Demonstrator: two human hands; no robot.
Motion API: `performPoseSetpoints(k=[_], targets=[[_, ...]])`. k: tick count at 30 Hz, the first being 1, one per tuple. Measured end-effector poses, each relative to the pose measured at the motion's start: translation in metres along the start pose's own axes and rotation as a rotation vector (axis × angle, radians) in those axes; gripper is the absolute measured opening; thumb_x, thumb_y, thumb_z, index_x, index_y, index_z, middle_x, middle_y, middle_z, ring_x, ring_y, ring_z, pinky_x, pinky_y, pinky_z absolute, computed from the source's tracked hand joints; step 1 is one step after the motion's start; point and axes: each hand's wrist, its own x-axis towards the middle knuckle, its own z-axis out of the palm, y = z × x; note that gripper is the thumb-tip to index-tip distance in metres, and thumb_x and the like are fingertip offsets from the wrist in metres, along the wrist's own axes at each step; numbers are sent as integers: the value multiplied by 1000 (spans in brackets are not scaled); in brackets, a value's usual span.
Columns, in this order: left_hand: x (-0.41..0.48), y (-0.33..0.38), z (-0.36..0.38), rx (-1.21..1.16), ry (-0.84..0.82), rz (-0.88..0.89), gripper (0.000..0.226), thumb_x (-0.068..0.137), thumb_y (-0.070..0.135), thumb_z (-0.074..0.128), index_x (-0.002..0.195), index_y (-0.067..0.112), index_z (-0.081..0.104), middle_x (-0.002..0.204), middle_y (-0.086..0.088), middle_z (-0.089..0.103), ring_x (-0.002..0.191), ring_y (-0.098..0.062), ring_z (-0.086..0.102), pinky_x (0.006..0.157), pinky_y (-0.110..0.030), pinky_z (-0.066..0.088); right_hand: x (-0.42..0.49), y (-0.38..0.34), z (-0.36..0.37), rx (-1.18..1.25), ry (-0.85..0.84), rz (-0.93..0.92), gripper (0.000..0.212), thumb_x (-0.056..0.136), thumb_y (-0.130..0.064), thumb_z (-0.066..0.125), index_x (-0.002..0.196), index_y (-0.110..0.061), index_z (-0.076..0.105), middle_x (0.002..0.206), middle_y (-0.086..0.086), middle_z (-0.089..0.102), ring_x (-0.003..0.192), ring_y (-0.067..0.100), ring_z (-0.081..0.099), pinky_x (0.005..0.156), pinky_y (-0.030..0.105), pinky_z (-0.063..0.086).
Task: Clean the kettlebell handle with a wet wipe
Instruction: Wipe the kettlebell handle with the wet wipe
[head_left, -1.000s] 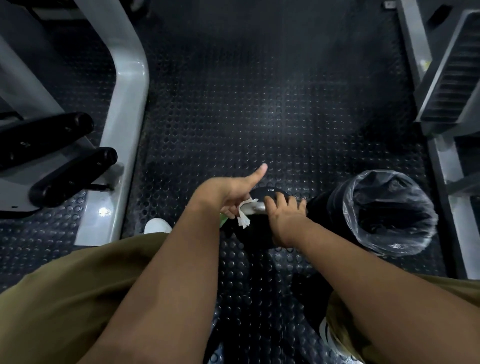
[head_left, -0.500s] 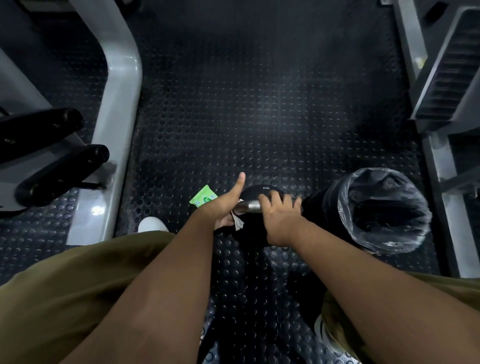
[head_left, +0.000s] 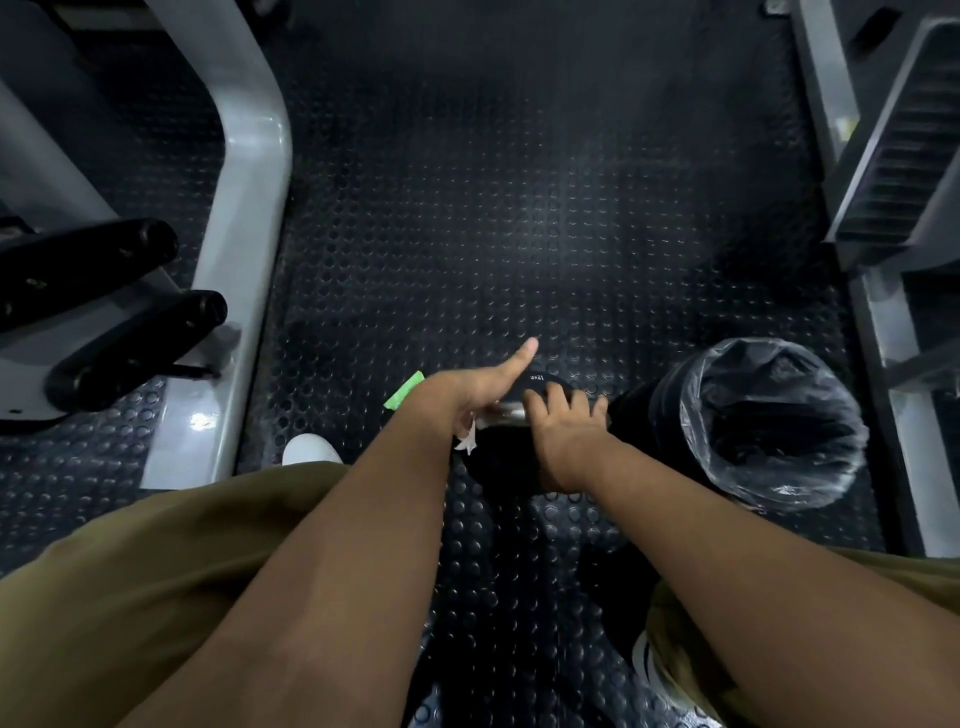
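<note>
The kettlebell (head_left: 498, 462) stands just left of the bin (head_left: 649, 421), and its handle (head_left: 506, 413) runs toward the bin. The left hand (head_left: 467, 395) curls the wet wipe (head_left: 467, 441) round the far end, thumb straight. The right hand (head_left: 566, 431) grips the near end, so the wiping probably goes toward the bin.

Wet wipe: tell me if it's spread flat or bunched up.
Bunched. Only a crumpled tail of the wet wipe shows under the left hand, which grips it on the kettlebell handle.
</note>
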Motion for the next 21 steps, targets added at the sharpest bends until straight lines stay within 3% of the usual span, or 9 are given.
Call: performPoseSetpoints(k=[2, 4, 5, 8, 10, 13, 15, 18, 21], targets=[[8, -21, 6, -152, 24, 59, 127, 60, 110, 33, 159, 30, 39, 160, -2, 48, 141, -23, 50, 114, -43, 42, 0, 2, 3, 23, 27, -21, 120, 77, -27, 82, 159, -20, -5, 157, 15, 11, 144, 43, 20, 120, 70, 9], [15, -40, 9, -316, 34, 105, 114, 65, 107, 33, 140, 24, 58, 132, 5, 69, 118, -10, 63, 95, -32, 50, -1, 2, 3, 48, 41, -38, 115, 78, -29, 80, 159, -21, -2, 156, 15, 13, 143, 43, 21, 120, 69, 9], [18, -46, 9, -370, 25, 117, 109, 68, 105, 32, 132, 23, 64, 121, 5, 74, 111, -10, 67, 91, -30, 51, -2, 2, 3, 55, 41, -39, 114, 79, -30, 79, 158, -21, -1, 155, 15, 13, 142, 43, 21, 120, 69, 9], [20, -53, 7, -415, -32, 122, 119, 63, 107, 32, 125, 13, 70, 113, -2, 79, 112, -18, 72, 110, -38, 49, -5, 2, 1, 64, 38, -34, 111, 79, -30, 79, 158, -20, 1, 155, 14, 14, 142, 43, 22, 119, 69, 10], [9, -48, 1, -407, -79, 116, 116, 67, 105, 29, 111, 8, 73, 103, -3, 79, 103, -18, 75, 101, -35, 55, -5, 2, 1, 61, 37, -32, 111, 79, -30, 79, 158, -19, 1, 155, 15, 14, 142, 43, 22, 119, 69, 11], [-11, -31, -15, -313, -94, 67, 123, 73, 102, 19, 116, -2, 69, 111, -8, 78, 106, -22, 74, 73, -32, 60, -4, 1, 3, 41, 40, -23, 113, 79, -31, 79, 158, -18, -1, 155, 15, 13, 142, 43, 22, 119, 69, 12], [-13, -18, -24, -211, -66, 47, 131, 74, 102, 16, 135, -6, 57, 116, -12, 77, 101, -21, 77, 77, -34, 58, -3, 0, 2, 32, 35, -11, 116, 78, -31, 81, 158, -19, -3, 156, 14, 11, 142, 43, 21, 119, 69, 11], [-9, -2, -21, -93, 0, 19, 132, 71, 104, 19, 153, 3, 43, 126, -12, 72, 94, -23, 79, 81, -39, 59, -2, -1, 1, 23, 9, 4, 121, 76, -36, 85, 158, -20, -3, 156, 14, 11, 143, 44, 20, 120, 68, 11], [-6, 5, -4, -8, 21, 28, 121, 76, 101, 19, 162, 17, 31, 155, -16, 51, 124, -35, 65, 100, -43, 54, -1, -2, 0, 5, -1, 12, 125, 74, -41, 86, 157, -22, -5, 156, 14, 11, 143, 44, 20, 119, 68, 11]])
